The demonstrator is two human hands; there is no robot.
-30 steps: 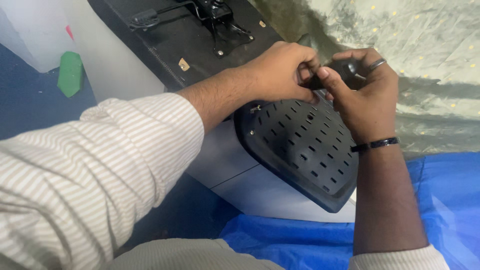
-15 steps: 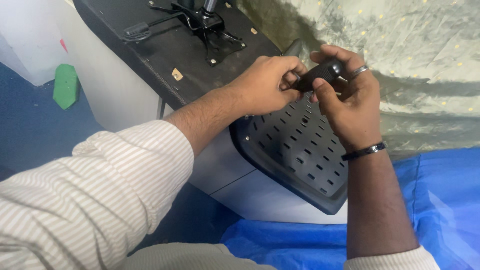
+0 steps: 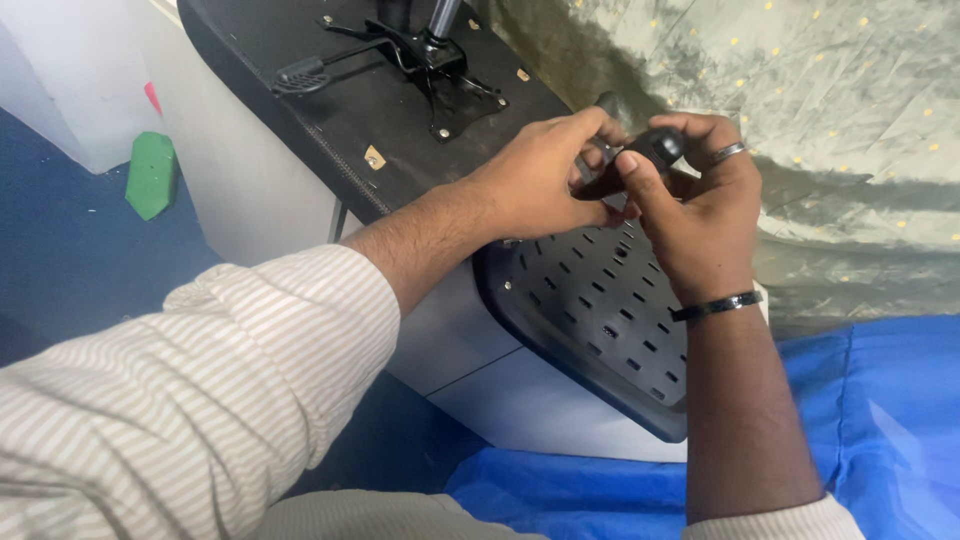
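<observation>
Under the grip lies an upturned chair seat (image 3: pixel 330 140), its perforated black back (image 3: pixel 600 310) just below the hands. Left hand (image 3: pixel 535 180) and right hand (image 3: pixel 700 215) meet, both clenched on a small black part (image 3: pixel 640 155) between their fingertips.

knob (image 3: pixel 655 150): smooth black plastic, slight sheen under my fingers | perforated panel (image 3: pixel 600 300): matt black plastic | seat underside (image 3: pixel 330 120): rough black fabric, with dark painted metal bracket (image 3: pixel 430 60) | sheet (image 3: pixel 870 420): glossy blue plastic | drape (image 3: pixel 830 90): crinkled olive cloth, faintly shiny | my sleeve (image 3: pixel 200 400): soft striped woven cloth | ring (image 3: pixel 729 152): polished metal
</observation>
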